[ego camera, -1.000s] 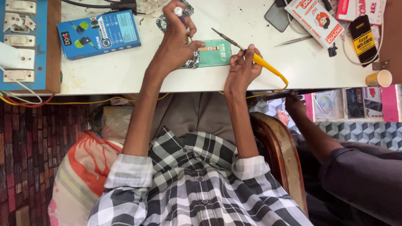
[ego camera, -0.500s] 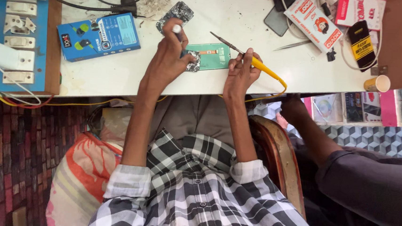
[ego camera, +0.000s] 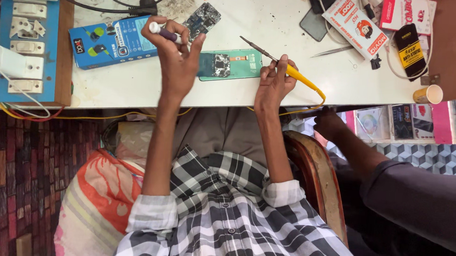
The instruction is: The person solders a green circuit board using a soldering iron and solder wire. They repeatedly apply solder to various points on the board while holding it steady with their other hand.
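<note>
My left hand (ego camera: 178, 55) is raised over the white bench and grips a small purple-and-white tube-like tool (ego camera: 162, 31). My right hand (ego camera: 273, 83) holds a yellow-handled soldering iron (ego camera: 288, 69), its metal tip pointing up-left above an opened green phone (ego camera: 229, 65) that lies flat between my hands. A separate dark phone part (ego camera: 202, 19) lies just behind the left hand.
A blue box (ego camera: 111, 42) sits left of the phone, beside a blue switchboard (ego camera: 28, 44) with sockets and a white charger. Red-and-white packets (ego camera: 355, 24), a dark phone (ego camera: 314, 23), tweezers (ego camera: 332, 51) and a paper cup (ego camera: 428, 94) lie right. Another person's arm (ego camera: 390, 182) reaches under the bench.
My left hand has lifted away from the phone and moved left, carrying the small tube-like tool. The right hand keeps the soldering iron in nearly the same spot.
</note>
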